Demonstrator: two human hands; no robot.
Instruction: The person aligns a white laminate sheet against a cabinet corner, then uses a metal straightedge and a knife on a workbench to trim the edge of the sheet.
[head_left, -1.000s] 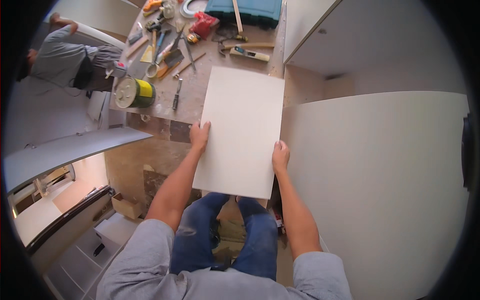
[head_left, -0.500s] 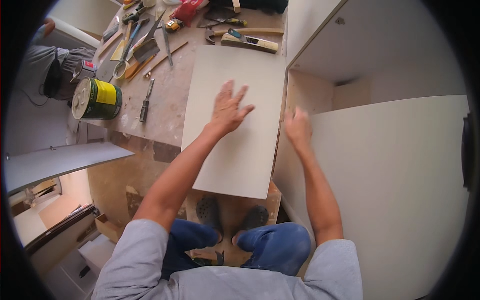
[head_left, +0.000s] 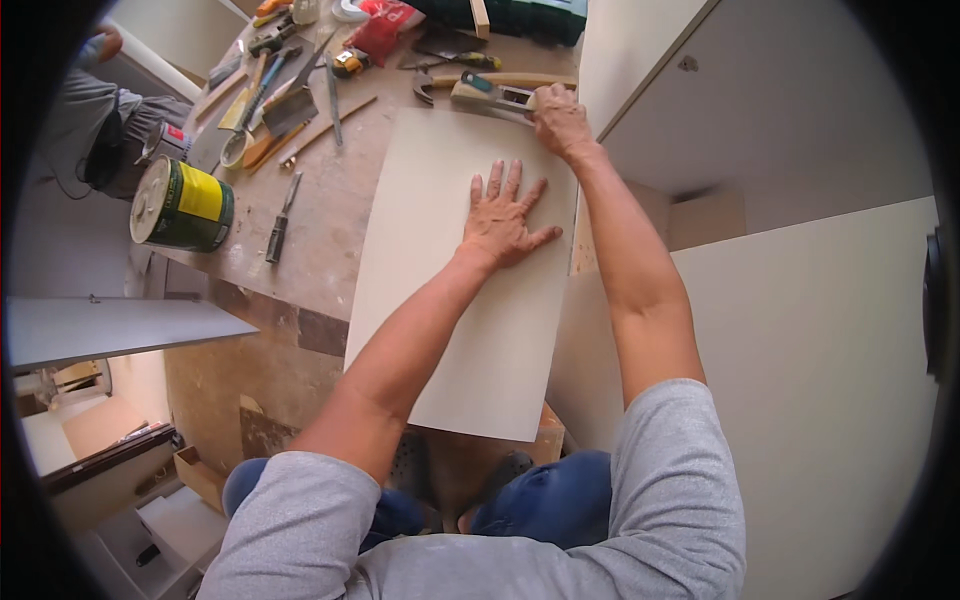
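Observation:
A pale rectangular panel (head_left: 430, 330) lies flat on the worktable, its near end jutting past the table's front edge. My left hand (head_left: 503, 220) rests on it, palm down with fingers spread. Beyond the panel's far end, my right hand (head_left: 562, 120) is wrapped around the rear end of a wooden hand plane (head_left: 482, 98). The front of the plane points left and shows past my fingers. Directly behind it lies a claw hammer (head_left: 424, 86) with a wooden handle.
Left of the panel are a chisel (head_left: 284, 217), a green tin with a yellow label (head_left: 183, 204), and several saws, files and scrapers. Cabinet boards (head_left: 790, 330) stand close on the right. At far left, a person's sleeve (head_left: 75, 110) shows beside grey cloth.
My right hand has reached forward from the panel's right side and taken hold of the hand plane. The left hand has settled flat on the panel, farther right.

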